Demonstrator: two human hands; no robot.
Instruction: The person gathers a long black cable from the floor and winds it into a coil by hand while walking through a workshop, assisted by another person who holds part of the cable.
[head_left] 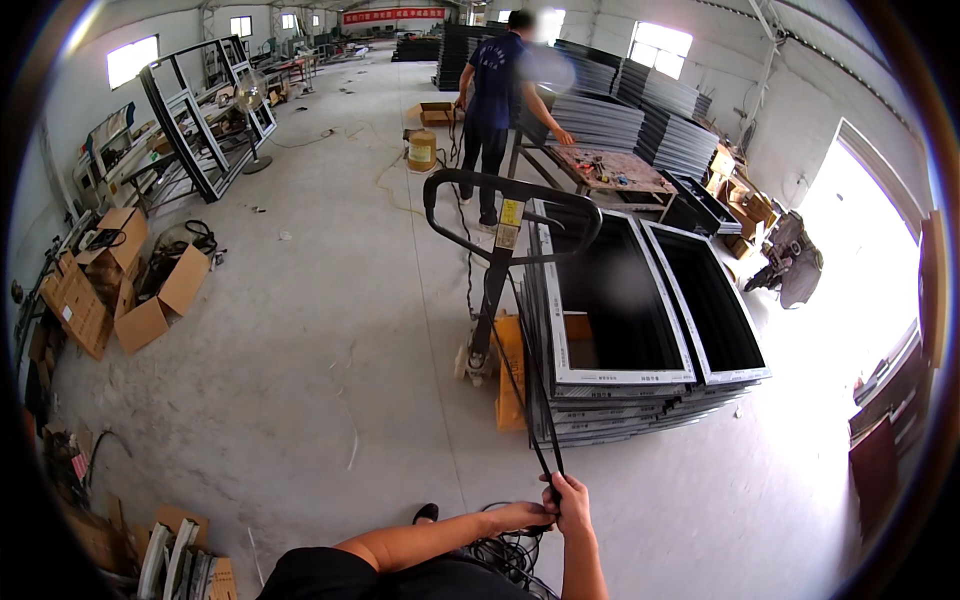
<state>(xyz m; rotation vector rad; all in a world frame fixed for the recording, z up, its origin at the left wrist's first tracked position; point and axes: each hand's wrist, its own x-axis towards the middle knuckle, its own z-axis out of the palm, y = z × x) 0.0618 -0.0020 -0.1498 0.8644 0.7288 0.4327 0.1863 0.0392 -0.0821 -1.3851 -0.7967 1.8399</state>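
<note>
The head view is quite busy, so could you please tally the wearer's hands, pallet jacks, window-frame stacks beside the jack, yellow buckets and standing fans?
Left hand and right hand: 2
Pallet jack: 1
Window-frame stacks: 2
Yellow bucket: 1
Standing fan: 1
Total: 7

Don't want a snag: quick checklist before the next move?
1. Left hand and right hand on the black cable: ok.
2. Loose coils tidy: not ok, tangled below the hands.
3. Cable free of the pallet jack handle: cannot tell, they run close together in view.
4. Frame stack lying flat: ok.
5. Co-worker facing this way: not ok, back turned.
</note>
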